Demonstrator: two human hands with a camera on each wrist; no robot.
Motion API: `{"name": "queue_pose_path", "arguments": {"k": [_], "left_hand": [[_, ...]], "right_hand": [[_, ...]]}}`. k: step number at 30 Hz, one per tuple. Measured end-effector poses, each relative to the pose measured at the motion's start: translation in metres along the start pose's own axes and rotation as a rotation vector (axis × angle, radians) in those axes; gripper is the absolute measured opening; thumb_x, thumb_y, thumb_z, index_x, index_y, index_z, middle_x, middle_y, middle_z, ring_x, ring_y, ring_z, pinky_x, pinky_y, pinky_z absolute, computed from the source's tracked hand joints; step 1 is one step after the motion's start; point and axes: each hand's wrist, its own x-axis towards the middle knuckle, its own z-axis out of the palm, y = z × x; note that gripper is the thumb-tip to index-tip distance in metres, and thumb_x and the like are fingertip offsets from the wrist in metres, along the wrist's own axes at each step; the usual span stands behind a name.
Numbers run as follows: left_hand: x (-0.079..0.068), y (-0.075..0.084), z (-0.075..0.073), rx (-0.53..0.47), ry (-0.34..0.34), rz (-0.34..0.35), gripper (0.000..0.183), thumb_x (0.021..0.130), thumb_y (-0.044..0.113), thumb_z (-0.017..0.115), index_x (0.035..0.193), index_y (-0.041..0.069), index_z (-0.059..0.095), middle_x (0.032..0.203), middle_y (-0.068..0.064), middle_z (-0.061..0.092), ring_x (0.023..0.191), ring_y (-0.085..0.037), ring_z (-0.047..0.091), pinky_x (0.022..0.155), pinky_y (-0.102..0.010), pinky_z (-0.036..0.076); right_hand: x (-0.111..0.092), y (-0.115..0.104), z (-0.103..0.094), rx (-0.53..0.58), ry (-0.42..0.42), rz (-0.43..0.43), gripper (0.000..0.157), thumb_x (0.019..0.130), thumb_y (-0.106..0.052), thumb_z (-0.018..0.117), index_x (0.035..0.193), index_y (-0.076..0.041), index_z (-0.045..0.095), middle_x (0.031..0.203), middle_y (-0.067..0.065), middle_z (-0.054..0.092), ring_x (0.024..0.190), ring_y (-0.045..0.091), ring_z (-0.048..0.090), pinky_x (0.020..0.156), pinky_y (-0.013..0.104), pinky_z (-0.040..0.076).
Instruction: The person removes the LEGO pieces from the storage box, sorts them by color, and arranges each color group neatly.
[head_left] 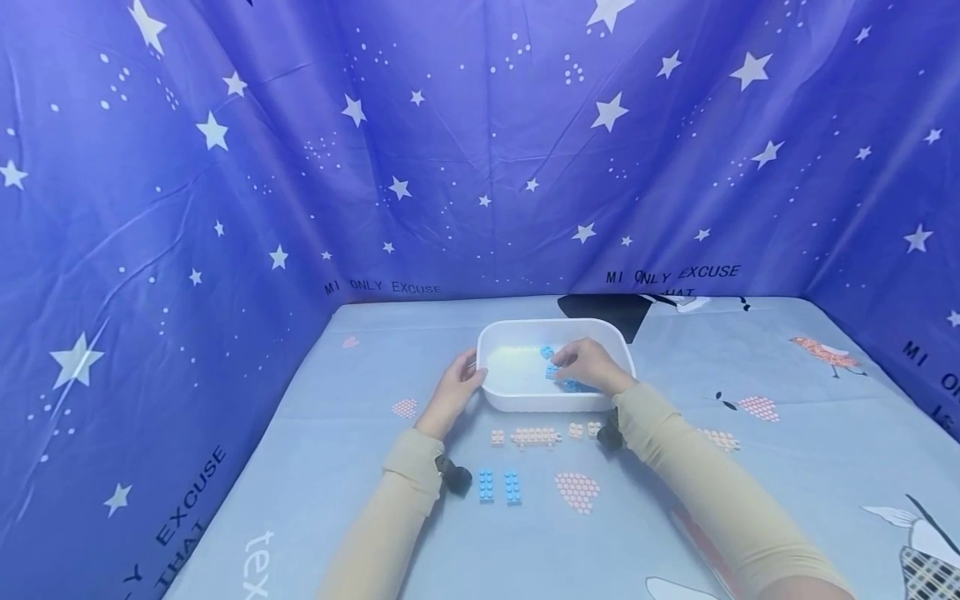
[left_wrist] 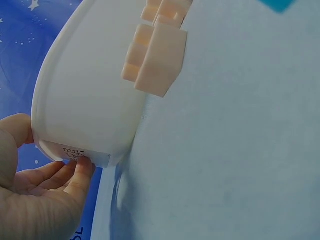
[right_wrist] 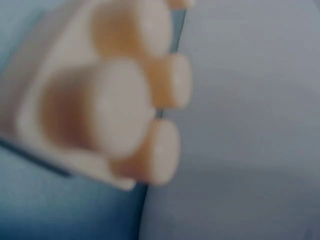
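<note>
A white plastic tub (head_left: 495, 400) stands on the cloth with a few blue toy bricks (head_left: 547, 352) at its right side. At the tub's left end my left hand (head_left: 456, 387) grips it, thumb at the rim; the left wrist view shows my fingers (left_wrist: 77, 180) against a label on the outer wall. My right hand (head_left: 592, 365) reaches over the near rim into the tub, fingers bent down at the blue bricks. I cannot tell whether it pinches one. In the right wrist view, a blurred peach brick (right_wrist: 100, 110) and the tub's wall fill the picture; that hand is hidden there.
Before the tub lie small peach bricks (head_left: 498, 437) and a long peach piece (head_left: 536, 437). Nearer me, two blue bricks (head_left: 487, 486) lie side by side on the printed cloth (head_left: 315, 467). A purple starry curtain (head_left: 480, 167) surrounds the back and sides.
</note>
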Motion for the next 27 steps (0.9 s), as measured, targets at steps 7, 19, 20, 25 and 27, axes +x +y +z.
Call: {"name": "queue_pose_path", "arguments": {"k": [7,19,20,25,27], "left_hand": [[-0.0023,0.0002,0.0015,0.007,0.012,-0.001,0.056,0.099,0.024,0.054,0.151,0.016,0.034,0.155,-0.008,0.037,0.14,-0.032,0.039,0.117,-0.05,0.032],[-0.0037,0.0026,0.0028,0.012,0.012,-0.005,0.057,0.099,0.026,0.054,0.151,0.017,0.033,0.156,-0.009,0.035,0.141,-0.033,0.038,0.116,-0.052,0.031],[-0.0035,0.0024,0.0027,0.012,0.014,-0.005,0.057,0.099,0.026,0.054,0.151,0.017,0.033,0.156,-0.008,0.036,0.141,-0.033,0.038,0.116,-0.052,0.032],[-0.0022,0.0014,0.0023,0.012,0.02,0.019,0.057,0.099,0.023,0.054,0.151,0.014,0.033,0.155,-0.01,0.037,0.14,-0.033,0.039,0.116,-0.05,0.033],[-0.0024,0.0014,0.0019,0.033,0.018,0.037,0.057,0.099,0.023,0.053,0.151,0.012,0.033,0.154,-0.012,0.037,0.139,-0.035,0.039,0.115,-0.05,0.034]], "right_hand": [[0.0007,0.0018,0.0008,0.001,-0.004,0.0,0.031,0.078,-0.006,0.075,0.108,0.0,0.072,0.107,0.017,0.07,0.103,0.031,0.061,0.098,0.047,0.049],[0.0014,0.0009,0.0003,-0.02,-0.005,0.047,0.029,0.079,-0.006,0.074,0.108,-0.001,0.071,0.113,0.018,0.068,0.117,0.037,0.056,0.111,0.053,0.037],[0.0014,0.0005,0.0005,-0.02,-0.005,0.051,0.029,0.079,-0.006,0.074,0.108,-0.001,0.071,0.114,0.018,0.068,0.118,0.037,0.055,0.112,0.053,0.036],[0.0023,-0.0005,0.0015,-0.024,-0.003,0.055,0.029,0.079,-0.006,0.074,0.108,-0.001,0.072,0.115,0.018,0.068,0.12,0.037,0.054,0.113,0.053,0.034],[0.0029,-0.0003,0.002,-0.026,0.0,0.05,0.028,0.078,-0.005,0.074,0.106,-0.001,0.072,0.112,0.018,0.069,0.115,0.036,0.057,0.111,0.052,0.037]]}}
